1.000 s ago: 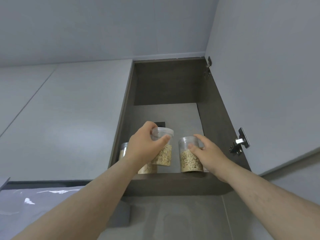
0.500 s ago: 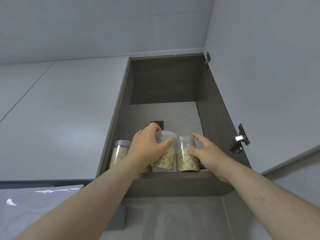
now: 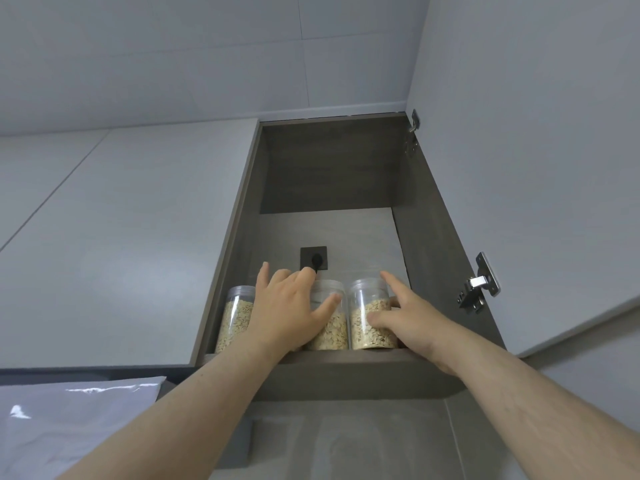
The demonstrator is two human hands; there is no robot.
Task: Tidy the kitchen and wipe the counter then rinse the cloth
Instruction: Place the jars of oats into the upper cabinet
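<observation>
Looking up into an open cabinet. Along its near shelf edge, oats in a left jar, middle jar, right jar. Left hand spread loosely over the middle jar — right hand, fingers straight, touching the right jar.

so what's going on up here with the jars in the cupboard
A person is reaching up into an open wall cupboard, where three clear jars of oats stand upright in a row near the front of the shelf. The left hand lies with spread fingers against the middle jar. The right hand touches the right jar with fairly straight fingers. The left jar stands just beside the left hand.
</observation>
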